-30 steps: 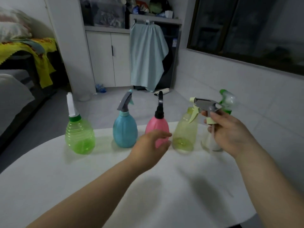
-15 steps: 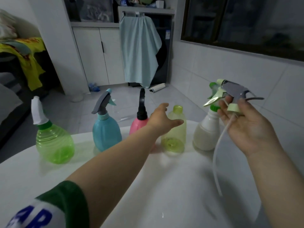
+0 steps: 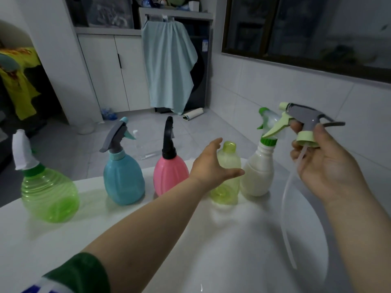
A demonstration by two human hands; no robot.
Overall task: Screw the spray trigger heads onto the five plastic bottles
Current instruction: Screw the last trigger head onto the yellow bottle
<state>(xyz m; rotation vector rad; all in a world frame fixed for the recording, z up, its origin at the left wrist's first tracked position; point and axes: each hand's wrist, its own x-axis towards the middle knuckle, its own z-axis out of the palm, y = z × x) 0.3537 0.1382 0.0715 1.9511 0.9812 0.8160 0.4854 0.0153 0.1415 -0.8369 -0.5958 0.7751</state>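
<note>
Five bottles stand in a row on the white table [image 3: 243, 240]: a green bottle [image 3: 49, 195], a blue bottle [image 3: 123, 180], a pink bottle [image 3: 169, 176], a yellow bottle [image 3: 228, 187] with a bare open neck, and a white bottle [image 3: 258, 172]. All but the yellow one carry spray heads. My right hand [image 3: 321, 163] holds a grey and pale-green trigger head [image 3: 304, 127] up in the air at the right, its long clear tube [image 3: 285, 208] dangling. My left hand [image 3: 211, 166] is spread open right in front of the yellow bottle's upper part, apparently not gripping it.
The table's far edge runs just behind the bottles, with tiled floor beyond. A white tiled wall with a dark window is at the right. White cabinets and a hanging pale-blue cloth [image 3: 169, 66] stand at the back.
My right hand has lifted the trigger head off the yellow bottle and carried it to the right, drawing the tube out. My left hand has reached forward to the yellow bottle.
</note>
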